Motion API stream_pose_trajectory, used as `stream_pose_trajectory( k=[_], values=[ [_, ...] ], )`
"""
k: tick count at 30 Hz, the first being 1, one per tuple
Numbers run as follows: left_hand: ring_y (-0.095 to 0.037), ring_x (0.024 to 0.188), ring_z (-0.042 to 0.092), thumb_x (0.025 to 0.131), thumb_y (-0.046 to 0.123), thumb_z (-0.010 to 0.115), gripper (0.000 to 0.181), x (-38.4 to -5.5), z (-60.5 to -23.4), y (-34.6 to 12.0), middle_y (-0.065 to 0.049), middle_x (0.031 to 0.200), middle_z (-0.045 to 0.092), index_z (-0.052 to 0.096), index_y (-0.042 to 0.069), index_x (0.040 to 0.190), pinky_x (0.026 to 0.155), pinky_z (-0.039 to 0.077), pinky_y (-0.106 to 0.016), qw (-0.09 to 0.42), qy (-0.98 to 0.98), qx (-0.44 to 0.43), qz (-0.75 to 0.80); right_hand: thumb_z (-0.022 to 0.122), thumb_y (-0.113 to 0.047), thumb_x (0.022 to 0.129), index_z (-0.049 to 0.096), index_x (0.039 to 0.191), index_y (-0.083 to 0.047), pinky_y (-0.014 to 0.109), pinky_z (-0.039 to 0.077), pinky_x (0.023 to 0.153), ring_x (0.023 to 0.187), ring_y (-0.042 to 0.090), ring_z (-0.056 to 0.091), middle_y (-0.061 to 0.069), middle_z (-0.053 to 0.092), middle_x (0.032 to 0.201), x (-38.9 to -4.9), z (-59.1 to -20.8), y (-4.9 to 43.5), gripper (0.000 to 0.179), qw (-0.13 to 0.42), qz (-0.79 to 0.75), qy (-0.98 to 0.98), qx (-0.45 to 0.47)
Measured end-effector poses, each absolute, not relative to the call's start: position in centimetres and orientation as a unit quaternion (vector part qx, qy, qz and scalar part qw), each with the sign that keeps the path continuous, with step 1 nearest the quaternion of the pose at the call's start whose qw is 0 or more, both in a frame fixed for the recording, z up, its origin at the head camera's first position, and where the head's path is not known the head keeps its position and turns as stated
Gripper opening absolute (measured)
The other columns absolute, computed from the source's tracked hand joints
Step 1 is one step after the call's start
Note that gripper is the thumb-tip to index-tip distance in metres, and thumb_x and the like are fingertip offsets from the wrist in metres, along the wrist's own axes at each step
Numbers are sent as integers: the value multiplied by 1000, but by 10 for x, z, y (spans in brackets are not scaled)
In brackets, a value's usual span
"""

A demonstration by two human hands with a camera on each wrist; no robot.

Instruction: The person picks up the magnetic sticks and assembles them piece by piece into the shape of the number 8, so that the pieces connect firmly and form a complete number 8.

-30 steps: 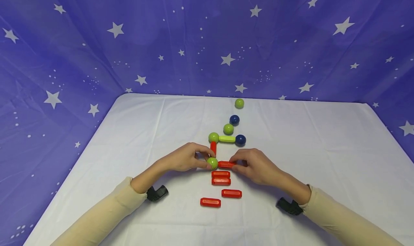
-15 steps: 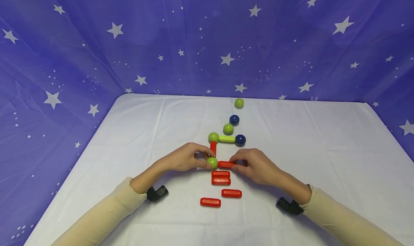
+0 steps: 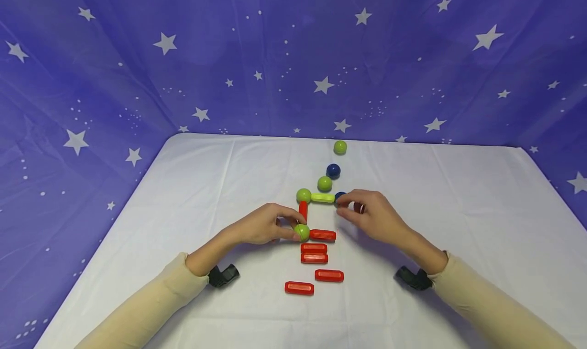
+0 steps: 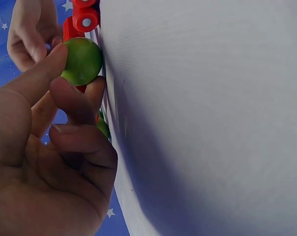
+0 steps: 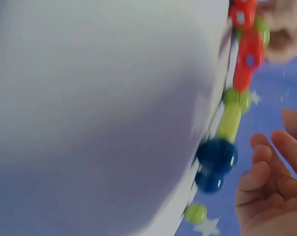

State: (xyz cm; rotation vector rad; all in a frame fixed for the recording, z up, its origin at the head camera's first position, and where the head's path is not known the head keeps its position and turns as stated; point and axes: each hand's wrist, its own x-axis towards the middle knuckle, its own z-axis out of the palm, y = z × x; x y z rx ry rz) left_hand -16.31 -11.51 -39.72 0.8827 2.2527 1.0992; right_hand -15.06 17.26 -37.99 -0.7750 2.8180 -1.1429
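Observation:
My left hand (image 3: 263,224) pinches a green ball (image 3: 301,232) between thumb and fingers; the left wrist view shows this ball (image 4: 84,61) up close. A red ribbed stick (image 3: 323,235) extends right from the ball, and another red stick (image 3: 303,211) runs back to a second green ball (image 3: 303,195). From there a yellow-green stick (image 3: 323,198) leads to a dark blue ball (image 3: 340,196). My right hand (image 3: 378,216) hovers beside that blue ball, partly covering it in the head view. In the right wrist view, its loosely bent fingers stand apart from the blue ball (image 5: 217,156).
Several loose red sticks (image 3: 314,258) lie in front of the joined pieces on the white tablecloth (image 3: 458,211). Behind them are a green ball (image 3: 324,184), a blue ball (image 3: 333,170) and another green ball (image 3: 340,147). A purple starry cloth (image 3: 275,58) hangs behind the table.
My right hand has let go of the red stick and moved back and to the right, up beside the blue ball. My left hand keeps its place on the green ball.

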Motion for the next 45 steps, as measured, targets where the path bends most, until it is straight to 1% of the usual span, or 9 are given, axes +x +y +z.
stream_pose_trajectory(
  k=[4,7,12,20,25,28,33,37,45],
  values=[
    [-11,54,54,89,21,76,30,-163,-397,-115,7,103,65,70,17,118,53,47,-27,239,824,322,401,72,-9,90,72,111,-1,32,46,64,75,19,57,5,70,96,-176,-380,184,23,-47,-380,898,-217],
    [-10,54,54,89,21,76,30,-163,-397,-115,7,103,65,70,17,118,53,46,-26,240,823,321,402,72,-8,90,70,116,1,35,45,67,78,22,59,11,70,99,-197,-384,191,27,-57,-379,902,-196],
    [-10,54,53,88,21,76,30,-163,-397,-115,6,103,65,70,16,118,53,46,-26,243,821,320,405,72,-12,90,68,121,0,36,45,70,83,27,59,17,70,106,-224,-393,191,33,-34,-373,910,-179],
    [-11,53,54,89,21,76,31,-163,-396,-116,7,104,65,70,17,118,51,45,-26,246,822,314,406,70,-11,90,63,130,-3,39,46,73,87,28,58,18,65,120,-248,-395,179,41,20,-356,916,-182],
    [-10,53,54,89,21,76,31,-163,-396,-115,7,104,65,69,17,119,52,46,-26,249,819,317,407,70,-11,90,63,130,-2,42,48,81,95,30,60,18,65,121,-255,-397,173,42,49,-357,917,-172],
    [-11,54,54,89,21,76,31,-163,-397,-115,6,104,66,69,16,118,53,46,-26,250,818,318,410,71,-11,90,65,127,-2,44,48,84,98,32,61,18,66,117,-256,-397,171,39,53,-359,917,-164],
    [-11,54,54,88,21,76,31,-164,-397,-116,7,104,66,69,16,118,53,47,-26,249,818,316,411,71,-9,89,67,122,-1,44,48,85,99,33,62,18,69,112,-255,-397,168,34,45,-357,918,-165],
    [-11,53,54,89,22,76,31,-164,-398,-116,7,103,65,69,17,118,53,46,-26,252,817,316,412,72,-10,89,67,122,-2,43,48,83,97,32,62,17,69,111,-254,-395,169,33,41,-351,922,-156],
    [-13,54,54,88,22,76,31,-164,-397,-115,7,103,65,69,17,118,53,47,-27,253,815,317,413,73,-13,89,68,120,-5,39,46,74,85,28,60,15,71,106,-245,-392,175,32,12,-346,925,-159]
  ],
)
